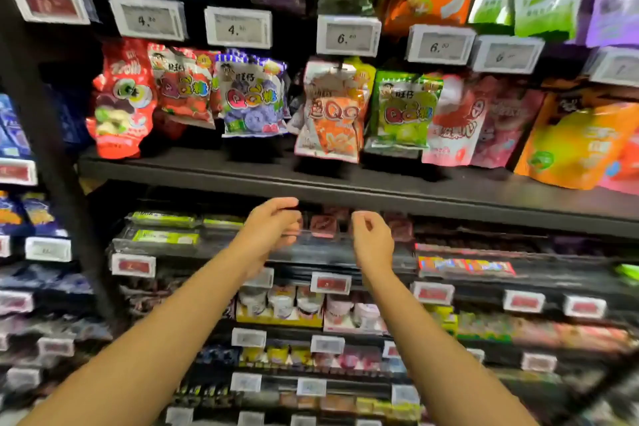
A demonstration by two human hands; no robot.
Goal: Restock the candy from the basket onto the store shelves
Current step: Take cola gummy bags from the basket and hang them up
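Head view: both bare forearms reach up to just under the dark flat shelf board [242, 171]. Left hand [273, 228] has its fingers curled loosely together, the right hand [371, 239] likewise; whether either grips anything cannot be told through the blur. Between them, below the board's front edge, sits a small glossy dark-red candy pack [323, 225] behind a clear rail. Above the board hang crinkled foil candy bags [252, 97], crowding it. White price tags [330, 282] line the lower edges.
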